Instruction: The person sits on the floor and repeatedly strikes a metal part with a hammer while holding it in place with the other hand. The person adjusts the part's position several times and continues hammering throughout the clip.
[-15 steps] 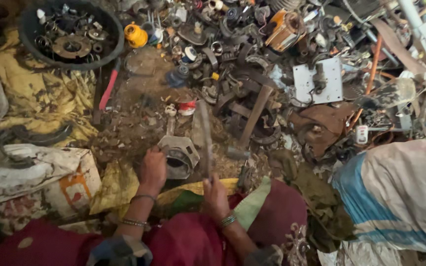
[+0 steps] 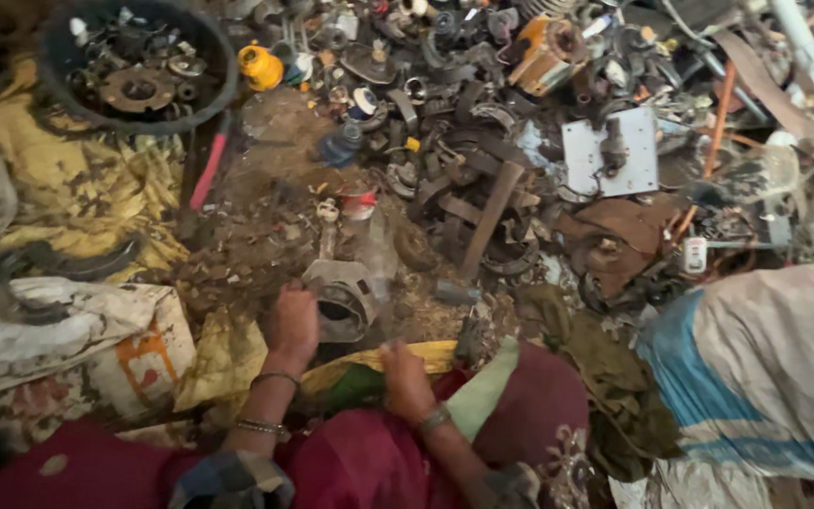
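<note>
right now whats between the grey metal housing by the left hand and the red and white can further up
In the head view, a short upright metal shaft rising from the grey metal housing, plus dirt and small debris, below the red and white can.

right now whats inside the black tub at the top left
The black tub holds metal scrap: a round rusty disc with a centre hole, springs and small fittings. Whatever lies beneath that layer is covered.
</note>
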